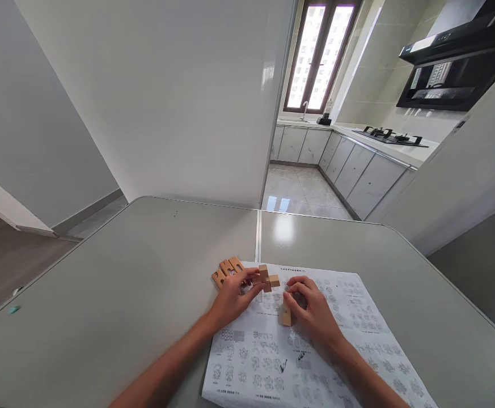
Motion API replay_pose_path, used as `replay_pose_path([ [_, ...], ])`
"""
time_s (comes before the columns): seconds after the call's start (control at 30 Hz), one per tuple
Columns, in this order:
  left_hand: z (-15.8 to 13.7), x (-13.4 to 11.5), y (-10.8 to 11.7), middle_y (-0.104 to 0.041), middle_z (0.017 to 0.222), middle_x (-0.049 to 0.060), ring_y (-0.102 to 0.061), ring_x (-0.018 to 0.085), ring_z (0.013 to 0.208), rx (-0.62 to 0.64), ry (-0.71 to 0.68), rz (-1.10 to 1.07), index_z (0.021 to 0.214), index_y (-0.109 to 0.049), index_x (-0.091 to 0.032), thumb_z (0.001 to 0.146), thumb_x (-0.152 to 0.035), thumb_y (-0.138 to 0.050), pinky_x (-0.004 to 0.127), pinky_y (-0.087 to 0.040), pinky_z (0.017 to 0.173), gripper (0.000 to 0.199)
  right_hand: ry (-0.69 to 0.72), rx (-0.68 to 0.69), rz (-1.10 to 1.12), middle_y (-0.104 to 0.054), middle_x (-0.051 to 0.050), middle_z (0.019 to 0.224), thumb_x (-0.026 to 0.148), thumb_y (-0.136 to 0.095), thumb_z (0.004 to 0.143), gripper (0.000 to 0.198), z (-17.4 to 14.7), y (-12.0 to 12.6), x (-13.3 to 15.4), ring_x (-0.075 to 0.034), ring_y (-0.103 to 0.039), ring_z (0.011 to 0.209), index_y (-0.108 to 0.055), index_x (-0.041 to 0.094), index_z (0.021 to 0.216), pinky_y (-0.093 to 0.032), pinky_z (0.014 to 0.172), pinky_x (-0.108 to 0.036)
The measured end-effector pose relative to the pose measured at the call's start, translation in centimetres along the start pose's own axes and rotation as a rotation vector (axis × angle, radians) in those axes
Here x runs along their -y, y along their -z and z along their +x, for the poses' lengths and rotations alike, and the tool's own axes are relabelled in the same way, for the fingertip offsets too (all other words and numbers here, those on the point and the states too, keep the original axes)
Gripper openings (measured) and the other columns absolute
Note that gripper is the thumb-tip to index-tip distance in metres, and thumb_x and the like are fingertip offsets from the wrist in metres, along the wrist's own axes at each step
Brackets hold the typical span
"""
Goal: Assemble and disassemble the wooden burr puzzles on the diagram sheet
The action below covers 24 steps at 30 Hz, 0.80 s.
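Observation:
My left hand [233, 296] is closed, pinching a small cluster of joined wooden puzzle blocks [265, 277] between thumb and fingers, just above a printed sheet. Right of it, my right hand [309, 303] has its fingers bent together around the upper end of a separate notched wooden puzzle piece [287, 317]. That piece's lower end shows below the fingertips, and the rest is hidden by them. Behind my left hand, several wooden puzzle pieces [218, 277] with dark marks and notches lie side by side, partly covered by the hand.
The large printed sheet [247, 377], covered in small line diagrams, lies under both hands on the grey table [123, 306]. A seam [258, 235] crosses the tabletop. A small green object [14, 309] is at the left edge. Beyond stands a kitchen with a stove [389, 136].

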<state>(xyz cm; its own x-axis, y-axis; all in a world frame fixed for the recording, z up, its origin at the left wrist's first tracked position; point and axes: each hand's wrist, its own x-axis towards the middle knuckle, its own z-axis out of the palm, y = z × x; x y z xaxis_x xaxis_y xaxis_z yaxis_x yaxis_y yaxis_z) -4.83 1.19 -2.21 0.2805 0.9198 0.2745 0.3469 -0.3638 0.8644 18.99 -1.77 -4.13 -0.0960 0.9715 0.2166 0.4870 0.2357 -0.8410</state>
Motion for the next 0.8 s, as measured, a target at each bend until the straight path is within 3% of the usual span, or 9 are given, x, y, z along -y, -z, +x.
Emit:
replay_pose_path([
  [0.23, 0.2, -0.5, 0.2, -0.080, 0.107, 0.007, -0.077, 0.022, 0.093, -0.025, 0.040, -0.037, 0.125, -0.067, -0.019, 0.097, -0.045, -0.066, 0.034, -0.062, 0.083, 0.038, 0.100, -0.038, -0.136, -0.065, -0.010, 0.114, 0.033, -0.064, 0.094, 0.013, -0.1, -0.2, 0.0, -0.031, -0.059, 0.111, -0.064, 0.024, 0.084, -0.051, 0.095, -0.048],
  [0.37, -0.1, -0.9, 0.2, -0.078, 0.112, 0.008, -0.075, 0.023, 0.099, 0.005, -0.109, 0.085, 0.124, -0.068, -0.020, 0.097, -0.042, -0.067, 0.035, -0.060, 0.088, 0.034, 0.132, -0.061, -0.073, -0.063, -0.011, 0.121, 0.036, -0.061, 0.098, 0.017, -0.1, 0.1, 0.4, -0.030, -0.060, 0.115, -0.065, 0.026, 0.111, -0.054, 0.095, -0.046],
  [0.5, -0.4, -1.0, 0.1, -0.079, 0.100, 0.005, -0.073, 0.022, 0.094, 0.097, -0.304, 0.253, 0.122, -0.069, -0.022, 0.098, -0.040, -0.067, 0.037, -0.056, 0.090, 0.029, 0.216, -0.039, -0.005, -0.061, -0.011, 0.128, 0.038, -0.062, 0.100, 0.028, -0.3, 0.3, 1.2, -0.030, -0.060, 0.120, -0.063, 0.027, 0.126, -0.054, 0.100, -0.046],
  [0.63, -0.5, -0.4, -0.1, -0.078, 0.098, 0.004, -0.073, 0.022, 0.093, 0.133, -0.363, 0.346, 0.120, -0.069, -0.023, 0.100, -0.038, -0.065, 0.035, -0.053, 0.088, 0.026, 0.272, -0.004, 0.001, -0.063, -0.011, 0.124, 0.039, -0.065, 0.099, 0.024, -0.5, 0.0, 1.6, -0.029, -0.062, 0.117, -0.068, 0.028, 0.120, -0.055, 0.099, -0.045],
  [0.8, -0.5, 0.1, -0.2, -0.079, 0.103, 0.005, -0.073, 0.022, 0.096, 0.194, -0.358, 0.356, 0.125, -0.068, -0.024, 0.100, -0.039, -0.066, 0.034, -0.054, 0.088, 0.030, 0.243, 0.008, 0.054, -0.063, -0.011, 0.118, 0.041, -0.065, 0.099, 0.017, -0.5, 0.0, 1.7, -0.029, -0.064, 0.111, -0.072, 0.027, 0.107, -0.058, 0.093, -0.044],
])
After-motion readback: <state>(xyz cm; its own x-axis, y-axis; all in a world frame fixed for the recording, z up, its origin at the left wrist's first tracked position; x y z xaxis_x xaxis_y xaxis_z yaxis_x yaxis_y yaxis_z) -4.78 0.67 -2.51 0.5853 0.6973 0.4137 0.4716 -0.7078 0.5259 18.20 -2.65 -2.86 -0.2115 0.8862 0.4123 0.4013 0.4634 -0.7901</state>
